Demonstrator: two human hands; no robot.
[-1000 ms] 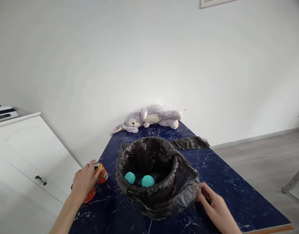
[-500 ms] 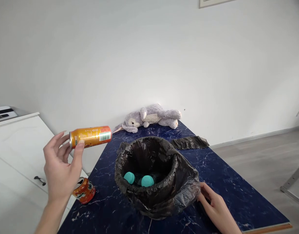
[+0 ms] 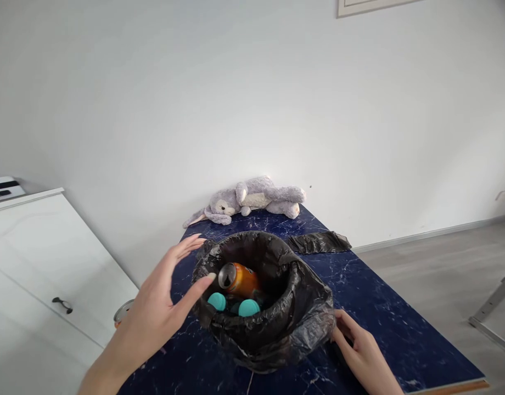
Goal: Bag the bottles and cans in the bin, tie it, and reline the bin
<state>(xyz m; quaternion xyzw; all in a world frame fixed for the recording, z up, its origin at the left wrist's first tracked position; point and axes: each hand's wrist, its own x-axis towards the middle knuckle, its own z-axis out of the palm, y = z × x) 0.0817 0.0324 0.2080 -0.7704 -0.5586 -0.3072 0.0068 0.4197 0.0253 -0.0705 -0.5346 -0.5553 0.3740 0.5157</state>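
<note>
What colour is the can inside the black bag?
The can is orange with a silver end; clearest in head view.

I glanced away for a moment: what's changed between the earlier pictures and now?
The left hand lifted the orange can off the table, moved it rightward to the bag-lined bin and released its grip; the can is now inside the opening, beyond the turquoise caps. Unchanged: the right hand at the bin's side, the plush rabbit, the black plastic strip and the caps.

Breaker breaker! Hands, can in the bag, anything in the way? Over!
Left hand open, holding nothing, at black bag's left rim. Right hand at right edge. Orange can inside, tipped, near teal caps. Left hand partly hiding second can.
</note>
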